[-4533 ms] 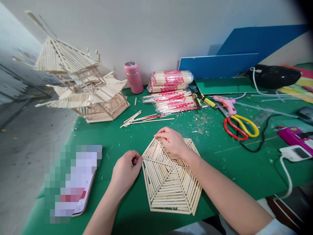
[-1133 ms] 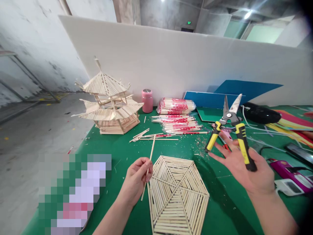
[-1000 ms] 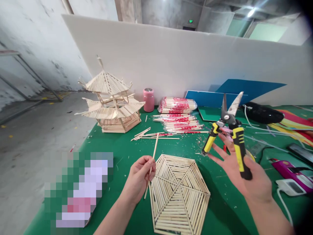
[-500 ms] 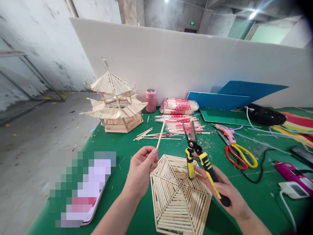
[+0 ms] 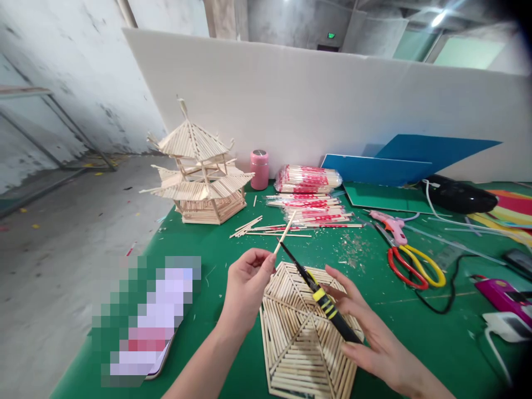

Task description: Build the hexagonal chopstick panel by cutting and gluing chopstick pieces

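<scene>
Chopstick (image 5: 285,236), a single bare wooden one, is pinched between thumb and fingers of the left hand (image 5: 246,288), its free end slanting up toward 1 o'clock above the surface. Cutters (image 5: 322,296) with black-and-yellow handles sit in the right hand (image 5: 366,327), fingers wrapped round the handles, blades aimed toward 10 o'clock with the tips right at the stick just above the left thumb; whether the blades already bite the wood I cannot tell. Judgement: the stick looks whole, so a cut is lined up but not made. Under both hands lies a flat hexagonal panel (image 5: 303,335) of laid sticks, six wedges filled, looking complete. At 11 o'clock stands a finished-looking two-tier pagoda model (image 5: 199,172). Stock remains: loose sticks (image 5: 253,226), wrapped chopstick bundles (image 5: 307,178) at 12 o'clock, beside a pink bottle (image 5: 260,169). Surface is a green mat (image 5: 407,327) with sawdust and offcuts; at 2 o'clock a pink glue gun (image 5: 390,224) and red-and-yellow scissors (image 5: 413,266). Blue boards (image 5: 394,166) lean on a white partition (image 5: 311,100). Room: bare concrete floor at 9 o'clock, rough walls.
</scene>
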`<action>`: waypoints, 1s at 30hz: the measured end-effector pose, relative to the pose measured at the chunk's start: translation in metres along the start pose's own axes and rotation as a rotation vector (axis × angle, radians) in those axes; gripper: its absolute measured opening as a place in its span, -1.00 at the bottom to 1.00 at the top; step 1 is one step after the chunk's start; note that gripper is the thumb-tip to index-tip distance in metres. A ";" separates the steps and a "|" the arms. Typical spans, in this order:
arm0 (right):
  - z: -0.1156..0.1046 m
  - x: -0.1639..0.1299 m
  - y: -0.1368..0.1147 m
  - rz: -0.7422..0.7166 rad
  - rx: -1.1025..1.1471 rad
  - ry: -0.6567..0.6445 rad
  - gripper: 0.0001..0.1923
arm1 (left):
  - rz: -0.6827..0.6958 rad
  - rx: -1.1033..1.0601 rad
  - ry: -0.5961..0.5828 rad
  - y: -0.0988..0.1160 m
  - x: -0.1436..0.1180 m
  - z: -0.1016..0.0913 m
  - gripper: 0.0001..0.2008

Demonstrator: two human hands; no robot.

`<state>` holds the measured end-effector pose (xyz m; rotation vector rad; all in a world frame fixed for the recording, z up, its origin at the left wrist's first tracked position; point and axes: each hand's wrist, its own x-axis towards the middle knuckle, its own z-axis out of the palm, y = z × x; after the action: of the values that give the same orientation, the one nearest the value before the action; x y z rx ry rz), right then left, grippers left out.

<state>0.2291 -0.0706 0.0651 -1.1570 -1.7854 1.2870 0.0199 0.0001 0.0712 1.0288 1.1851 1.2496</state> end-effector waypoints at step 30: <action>0.009 0.000 0.014 -0.046 -0.121 -0.041 -0.55 | 0.176 0.384 -0.067 -0.001 -0.008 -0.020 -0.91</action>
<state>0.2256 -0.0718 0.0486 -1.1551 -1.9318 1.1982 0.0005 -0.0093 0.0679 1.4726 1.3348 1.1333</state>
